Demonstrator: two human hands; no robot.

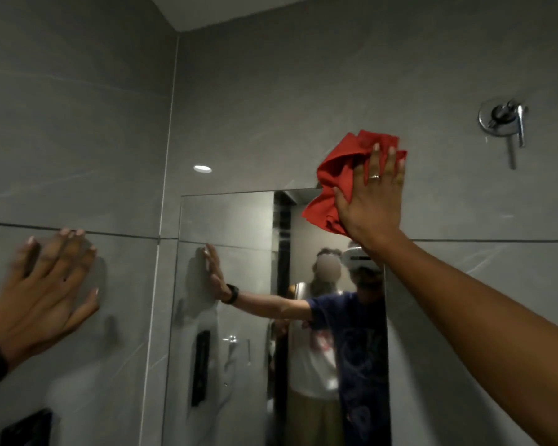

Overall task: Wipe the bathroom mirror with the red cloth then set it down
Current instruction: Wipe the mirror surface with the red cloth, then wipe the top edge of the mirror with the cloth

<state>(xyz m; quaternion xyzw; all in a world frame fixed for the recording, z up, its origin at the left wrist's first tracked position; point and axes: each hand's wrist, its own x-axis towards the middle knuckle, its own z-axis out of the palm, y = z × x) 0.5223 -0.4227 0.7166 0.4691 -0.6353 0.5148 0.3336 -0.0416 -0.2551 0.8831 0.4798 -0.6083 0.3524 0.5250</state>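
Note:
A tall frameless mirror (232,284) hangs on the grey tiled wall, in the centre of the head view. My right hand (372,191) presses the crumpled red cloth (339,175) flat against the mirror's top right corner; the cloth overlaps the tile above the mirror edge. My fingers are spread over the cloth. My left hand (45,291) rests flat and open on the side wall at the left, fingers apart, a dark watch on the wrist. The mirror reflects my arm and two people.
A chrome shower mixer valve (504,119) with a lever sticks out of the wall at upper right. A dark fixture (26,429) is mounted on the left wall at the bottom. The two walls meet in a corner just left of the mirror.

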